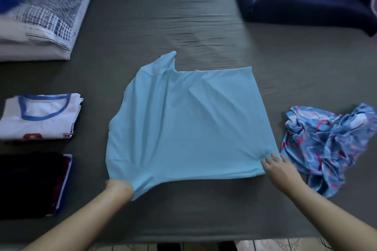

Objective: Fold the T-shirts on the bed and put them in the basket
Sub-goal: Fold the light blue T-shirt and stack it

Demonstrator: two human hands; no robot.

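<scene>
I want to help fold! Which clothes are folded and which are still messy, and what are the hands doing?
Light blue T-shirt: spread out, partly folded.
White T-shirt: folded.
Dark clothes: folded, stacked.
Patterned blue shirt: crumpled, unfolded.
Left hand: gripping the light blue T-shirt's near corner.
Right hand: open, fingers resting on its hem.

A dark grey sheet (183, 16) is spread over the bed; pale patterned floor tiles (265, 245) are seen below its near edge.

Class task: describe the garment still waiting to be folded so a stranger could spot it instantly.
Start at the light blue T-shirt spread mid-bed. Just beyond its right edge, past the right hand, lies the patterned shirt. It alone is crumpled, blue with pink lines; the others are folded.
</scene>
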